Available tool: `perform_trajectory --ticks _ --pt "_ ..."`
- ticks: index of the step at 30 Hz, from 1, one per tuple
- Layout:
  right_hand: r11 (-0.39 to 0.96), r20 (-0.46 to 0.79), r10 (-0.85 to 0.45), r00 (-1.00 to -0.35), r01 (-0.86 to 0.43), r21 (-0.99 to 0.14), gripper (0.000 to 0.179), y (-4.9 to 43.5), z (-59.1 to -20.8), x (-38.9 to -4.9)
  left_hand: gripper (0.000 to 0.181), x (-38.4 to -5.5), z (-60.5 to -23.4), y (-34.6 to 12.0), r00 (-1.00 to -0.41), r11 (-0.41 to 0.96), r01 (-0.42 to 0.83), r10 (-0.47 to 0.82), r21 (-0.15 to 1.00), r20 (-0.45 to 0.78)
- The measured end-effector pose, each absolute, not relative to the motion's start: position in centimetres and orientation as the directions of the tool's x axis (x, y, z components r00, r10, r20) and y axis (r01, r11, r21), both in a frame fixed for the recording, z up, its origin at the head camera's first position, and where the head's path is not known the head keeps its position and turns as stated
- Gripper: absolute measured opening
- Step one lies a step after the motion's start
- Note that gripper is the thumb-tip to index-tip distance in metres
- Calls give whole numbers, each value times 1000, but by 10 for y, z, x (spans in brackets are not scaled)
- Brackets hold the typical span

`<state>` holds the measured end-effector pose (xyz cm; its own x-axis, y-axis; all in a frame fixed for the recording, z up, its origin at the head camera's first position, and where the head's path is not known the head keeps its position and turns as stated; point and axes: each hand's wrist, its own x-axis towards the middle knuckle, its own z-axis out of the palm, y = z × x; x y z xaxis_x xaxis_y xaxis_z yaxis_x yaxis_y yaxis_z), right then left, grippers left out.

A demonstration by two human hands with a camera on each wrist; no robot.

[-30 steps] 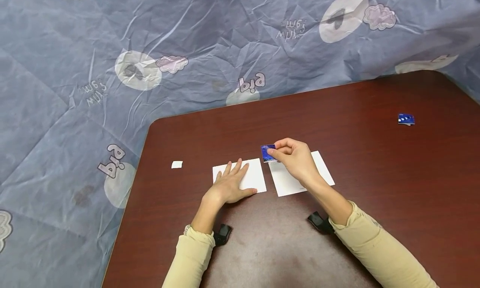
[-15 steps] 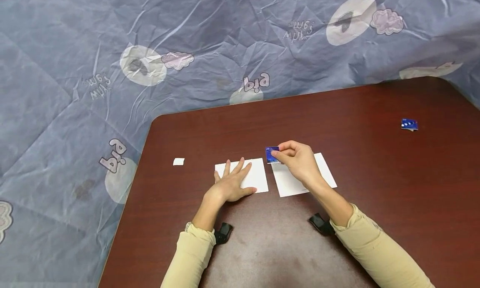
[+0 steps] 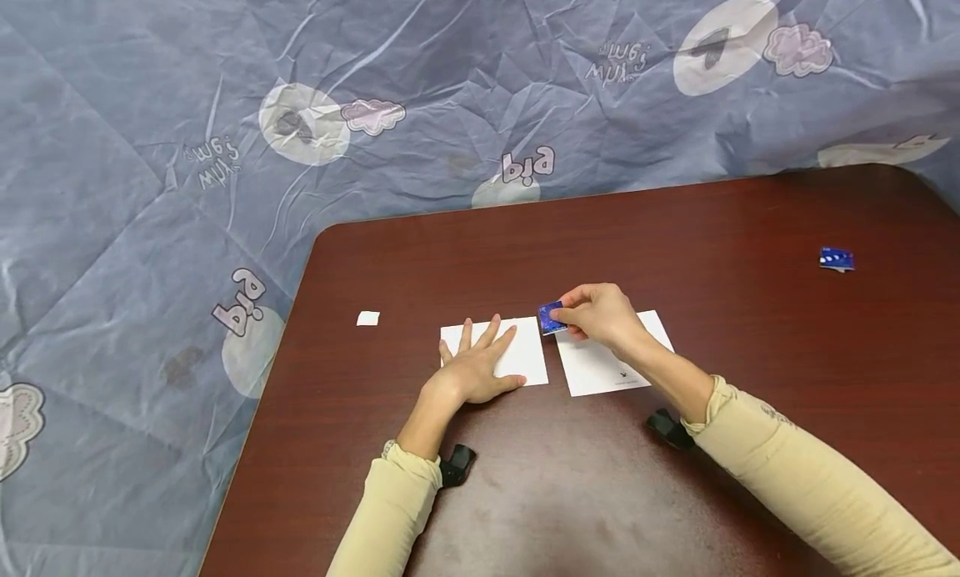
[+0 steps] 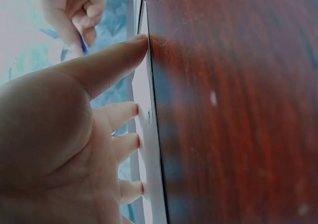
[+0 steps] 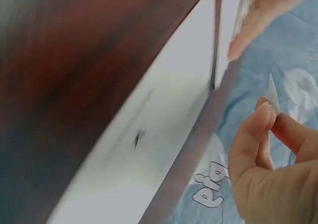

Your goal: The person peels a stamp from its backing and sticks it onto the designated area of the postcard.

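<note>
My left hand (image 3: 476, 368) lies with fingers spread on a white card (image 3: 530, 352); in the left wrist view its thumb and fingertips touch the card's surface. My right hand (image 3: 603, 314) pinches a small blue card (image 3: 551, 318) between thumb and fingers. That blue card is over the gap between the two white pieces, near the top left corner of a second white card (image 3: 596, 367). A small dark print shows near the second card's lower edge. From the right wrist view, the pinched card (image 5: 272, 96) shows a pale side, raised above the white card.
A small white paper piece (image 3: 368, 318) lies on the dark red wooden table (image 3: 420, 268) at the left. Far right, another blue card (image 3: 836, 258) lies with something pale under its edge. Behind the table's far edge hangs a wrinkled blue printed cloth (image 3: 420, 52).
My right hand has turned slightly and tilted the blue card, and the print on the second white card has come into sight. My left hand stays on its card. The head view has shifted.
</note>
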<state>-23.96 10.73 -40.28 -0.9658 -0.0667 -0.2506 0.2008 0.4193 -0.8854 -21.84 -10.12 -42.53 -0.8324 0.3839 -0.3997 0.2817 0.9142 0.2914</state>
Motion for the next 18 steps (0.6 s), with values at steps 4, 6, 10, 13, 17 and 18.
perform_trajectory --ticks 4,6,10,13,17,18 --pt "410 -323 -74 -943 267 -872 21 103 -406 -247 76 -219 -425 -101 -834 913 280 385 297 -396" --pt "405 -349 -71 -934 292 -866 21 100 -411 -249 76 -219 -426 -101 -834 913 281 385 297 -394" --pt "394 -385 -53 -922 334 -856 20 94 -419 -251 77 -218 -427 -102 -832 911 283 388 299 -395" --pt "394 -386 -43 -921 340 -854 20 90 -422 -252 78 -218 -428 -102 -833 913 283 386 294 -396" --pt "394 -370 -39 -928 325 -859 19 85 -421 -253 79 -218 -427 -102 -836 914 282 384 291 -393" --pt "393 -369 -39 -929 325 -860 19 84 -421 -253 80 -218 -427 -101 -836 914 282 383 291 -393"
